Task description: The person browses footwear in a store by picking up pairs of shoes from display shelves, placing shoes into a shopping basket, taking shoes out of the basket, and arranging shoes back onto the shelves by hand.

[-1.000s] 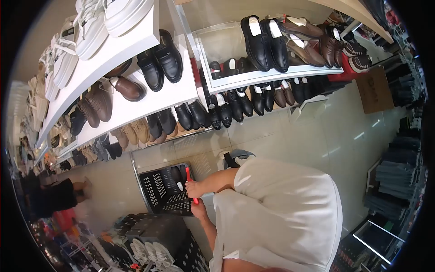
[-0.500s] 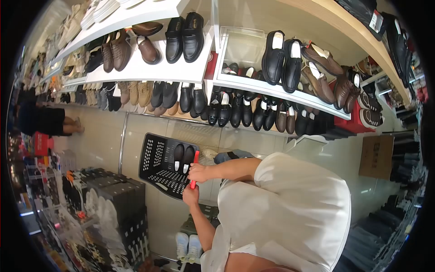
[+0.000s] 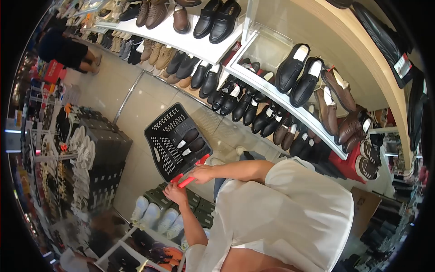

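A dark grey perforated shopping basket (image 3: 159, 156) with a red handle (image 3: 186, 182) hangs tilted in front of me. Inside it lies a pair of dark slip-on shoes (image 3: 195, 144) with white paper in the openings. My right hand (image 3: 202, 173) is closed around the red handle. At the basket's near corner, my left hand (image 3: 176, 192) has its fingers curled over the red handle's other end, partly hiding it. Light-coloured sneakers (image 3: 149, 216) stand on a shelf just below my left hand.
Shelves of black and brown leather shoes (image 3: 293, 75) run along the upper right, with a white shelf edge (image 3: 285, 109). Stacked dark shoeboxes (image 3: 108, 145) stand on the left. A person in dark clothes (image 3: 65, 50) is at the far upper left. A cardboard box (image 3: 364, 206) sits at right.
The view has turned, so the shelves slant down to the right. The basket has tilted, and more of its red handle shows. More sneakers and display shelving appear below my left hand.
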Motion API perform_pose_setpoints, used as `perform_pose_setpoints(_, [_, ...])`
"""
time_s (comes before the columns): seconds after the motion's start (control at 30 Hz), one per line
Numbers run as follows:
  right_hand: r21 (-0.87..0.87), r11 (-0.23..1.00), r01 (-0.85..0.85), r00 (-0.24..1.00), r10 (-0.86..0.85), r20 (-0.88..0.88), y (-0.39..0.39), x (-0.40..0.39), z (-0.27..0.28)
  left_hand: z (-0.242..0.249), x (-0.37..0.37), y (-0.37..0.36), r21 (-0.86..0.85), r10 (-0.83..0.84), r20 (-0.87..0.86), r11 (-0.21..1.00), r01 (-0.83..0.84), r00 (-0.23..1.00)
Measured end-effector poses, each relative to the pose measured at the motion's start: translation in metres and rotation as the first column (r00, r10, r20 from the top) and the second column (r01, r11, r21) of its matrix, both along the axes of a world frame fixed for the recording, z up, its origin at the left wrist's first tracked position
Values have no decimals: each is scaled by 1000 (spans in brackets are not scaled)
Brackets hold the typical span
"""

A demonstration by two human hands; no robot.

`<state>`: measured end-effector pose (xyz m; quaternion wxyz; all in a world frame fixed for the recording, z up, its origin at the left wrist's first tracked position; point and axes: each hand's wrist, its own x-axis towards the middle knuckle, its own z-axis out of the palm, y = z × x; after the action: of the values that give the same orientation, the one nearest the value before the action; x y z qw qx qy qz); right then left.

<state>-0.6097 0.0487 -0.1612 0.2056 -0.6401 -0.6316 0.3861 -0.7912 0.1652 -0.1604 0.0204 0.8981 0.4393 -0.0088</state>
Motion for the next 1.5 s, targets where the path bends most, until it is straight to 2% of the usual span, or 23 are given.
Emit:
perform_pose_setpoints(0.07, [259,963,76,995,-89,38,-26,-3,1,3,-5,-7,57,133,55,989,-136,990])
perform_pose_setpoints(0.13, [233,970,70,997,-72,-2,-54,7,1,2,-16,-8,98,213,-25,973,-210,977])
perform_pose_setpoints(0.2, [19,987,156,979,-152,-135,-77,26,-11,-3,-25,-6,145,355,17,924,-354,935])
perform_pose_setpoints(0.3, [-93,965,247,959,-257,-117,-113,60,-28,8,-29,-7,165,473,70,863,-478,878])
perform_pose_setpoints(0.37, [-175,912,372,921,-385,-51,-135,80,-38,-2,-41,-7,-173,524,365,850,-497,770])
perform_pose_setpoints(0.4, [-184,914,362,925,-377,-53,-145,88,-38,-21,-49,-5,-177,534,356,844,-506,767])
perform_pose_setpoints(0.43, [-206,892,402,912,-411,-3,-151,97,-36,-31,-45,-8,-545,681,591,732,-408,432])
perform_pose_setpoints(0.47, [-225,874,431,900,-432,48,-154,106,-36,-39,-50,-12,-798,854,491,520,-305,170])
perform_pose_setpoints(0.5, [-241,855,460,886,-460,61,-158,113,-42,-30,-43,-21,-946,947,298,277,-167,-120])
perform_pose_setpoints(0.53, [-255,843,473,879,-472,71,-161,118,-50,-36,-27,-39,-926,920,352,315,-208,-173])
perform_pose_setpoints(0.57, [-296,828,476,877,-470,97,-160,126,-55,-18,3,-54,-766,846,519,523,-374,122])
perform_pose_setpoints(0.6, [-342,812,473,879,-462,118,-161,124,-60,-21,4,-58,-595,811,481,581,-555,333])
perform_pose_setpoints(0.67, [-212,837,505,863,-494,104,-163,125,-70,-43,-2,-48,-123,789,386,558,-821,478])
perform_pose_setpoints(0.8, [-213,868,449,894,-439,94,-145,123,-81,-8,14,-27,-140,815,368,524,-840,448])
perform_pose_setpoints(1.07, [-310,844,438,899,-410,152,-74,122,-109,3,15,11,-149,824,340,524,-839,454])
perform_pose_setpoints(1.13, [-307,839,449,893,-408,189,-55,123,-124,6,12,9,-325,874,297,470,-821,384])
perform_pose_setpoints(1.17, [-293,838,461,885,-410,221,-45,126,-131,7,16,9,-333,875,287,474,-815,391])
perform_pose_setpoints(1.23, [-342,821,457,887,-396,236,-21,130,-136,9,26,7,266,635,453,573,-775,625])
perform_pose_setpoints(1.27, [-378,815,439,897,-371,241,-8,130,-136,7,29,7,259,632,446,587,-767,634])
perform_pose_setpoints(1.33, [-354,826,439,895,-371,246,21,124,-139,0,45,8,107,325,690,838,-535,647])
perform_pose_setpoints(1.37, [-338,834,437,896,-368,249,29,126,-152,-17,77,6,44,275,589,928,-370,760])
perform_pose_setpoints(1.43, [-389,827,406,910,-329,252,34,122,-183,-66,107,10,-248,400,480,915,-317,781])
perform_pose_setpoints(1.5, [-430,816,387,918,-297,263,45,127,-214,-155,126,8,-429,536,296,814,-392,790])
